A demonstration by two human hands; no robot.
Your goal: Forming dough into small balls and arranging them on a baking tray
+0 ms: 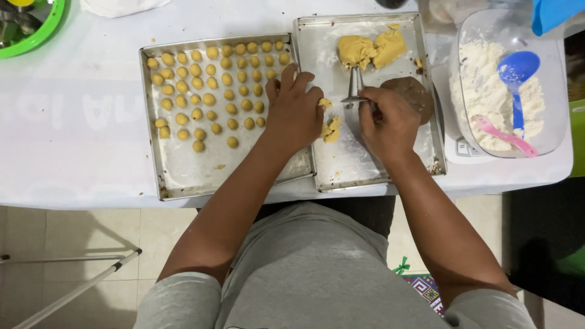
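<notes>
My left hand [294, 108] rests palm down across the edge between two metal trays, its fingertips on a small yellow dough piece [331, 128]. My right hand [390, 122] grips a metal spoon [354, 85] whose handle points toward a big lump of yellow dough [370, 50] at the far end of the right tray [365, 164]. A brown dough disc [417, 94] lies just beyond my right hand. The left tray [183, 170] holds several rows of small yellow dough balls [210, 82].
A clear tub of flour [487, 91] with a blue scoop [517, 70] and a pink spoon [504, 137] stands at the right, on a white scale. A green bowl [33, 27] sits at the far left corner. The white table edge runs along the front.
</notes>
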